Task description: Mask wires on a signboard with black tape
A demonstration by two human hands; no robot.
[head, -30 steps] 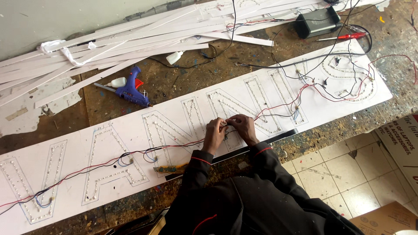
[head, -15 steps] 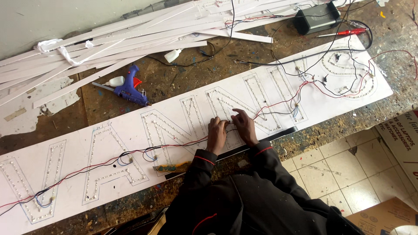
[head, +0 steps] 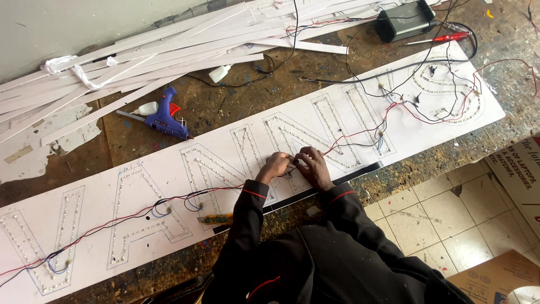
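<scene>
Wires (head: 360,134), red and black, are running along the white sign board (head: 140,169), which is lying diagonally across the worn workbench (head: 225,107). Board is carrying outlined letters filled with rows of small LED dots.

Left to right:
- Far left letters: red wire is looping through them, with short blue and black loops at the joints.
- Blue glue gun (head: 163,119) is lying on the bench just above the board, a small white bottle (head: 147,108) touching its rear.
- White strips (head: 169,50) are piling up along the back edge, another small white bottle (head: 219,73) just in front of them.
- A thin yellow-green tool (head: 216,218) is sitting at the board's near edge, next to a black bar (head: 360,171) running under that edge.
- Left hand (head: 275,166) is curling, fingers bent, tips pressing down on the board at the middle letter. Looks like it's pinching the wire there, but too small to confirm.
- Right hand (head: 314,166) is sitting just beside it, nearly touching, fingers also bent with tips meeting the left's at the same spot on the wiring. Neither hand is spread.
- Right end: wires are tangling over the round letter, leading back to a black box (head: 405,19); a red-handled screwdriver (head: 444,38) is lying beside it.
- Cardboard box (head: 520,174) is standing on the tiled floor off the right edge.
</scene>
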